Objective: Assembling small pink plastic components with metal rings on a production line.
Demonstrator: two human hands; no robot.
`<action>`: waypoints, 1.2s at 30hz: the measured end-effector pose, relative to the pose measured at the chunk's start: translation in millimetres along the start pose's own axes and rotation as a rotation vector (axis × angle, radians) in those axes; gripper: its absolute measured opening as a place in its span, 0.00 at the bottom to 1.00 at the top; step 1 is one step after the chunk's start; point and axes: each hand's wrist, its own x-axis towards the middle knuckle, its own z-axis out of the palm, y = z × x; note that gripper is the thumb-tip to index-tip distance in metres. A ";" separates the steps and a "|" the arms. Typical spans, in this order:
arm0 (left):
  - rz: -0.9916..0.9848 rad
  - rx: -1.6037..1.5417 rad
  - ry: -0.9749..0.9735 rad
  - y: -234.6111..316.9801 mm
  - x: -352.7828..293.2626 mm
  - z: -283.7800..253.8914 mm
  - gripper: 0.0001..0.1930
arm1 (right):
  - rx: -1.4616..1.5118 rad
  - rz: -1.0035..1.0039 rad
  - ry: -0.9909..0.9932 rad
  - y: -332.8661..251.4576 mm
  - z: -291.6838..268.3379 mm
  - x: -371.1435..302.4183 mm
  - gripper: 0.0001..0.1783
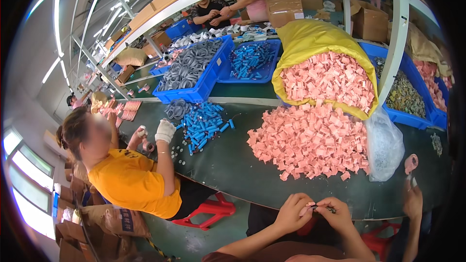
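Note:
Just past the table's near edge, my left hand [292,214] is closed on a small pink plastic piece [307,209]. Close beside it, my right hand [338,217] pinches a small dark, metallic-looking part [330,209], its exact kind too small to tell. A thin dark bit bridges the space between the fingertips of both hands. Beyond them spreads a large heap of pink plastic pieces [310,140], spilling from a yellow sack [301,36] tipped on its side. A clear plastic bag [384,145] leans against the heap's right side.
At left, a person in a yellow shirt [128,179] with a white glove works by blue cylinders [201,123] and grey rings [178,109]. Another person's hand [412,199] is at right near a pink part [411,163]. Blue bins [194,93] and a shelf post [395,34] stand behind.

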 end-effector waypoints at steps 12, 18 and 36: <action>-0.052 -0.022 0.099 3.2 -0.7 -1.5 0.09 | -0.042 -0.004 0.028 -1.6 8.3 7.6 0.09; -0.045 -0.011 0.102 6.4 1.8 -3.1 0.09 | -0.391 -0.387 0.123 -2.7 15.8 17.3 0.06; -0.038 -0.018 0.047 8.1 0.4 -2.1 0.09 | -0.102 -0.045 0.066 -14.3 18.6 5.2 0.05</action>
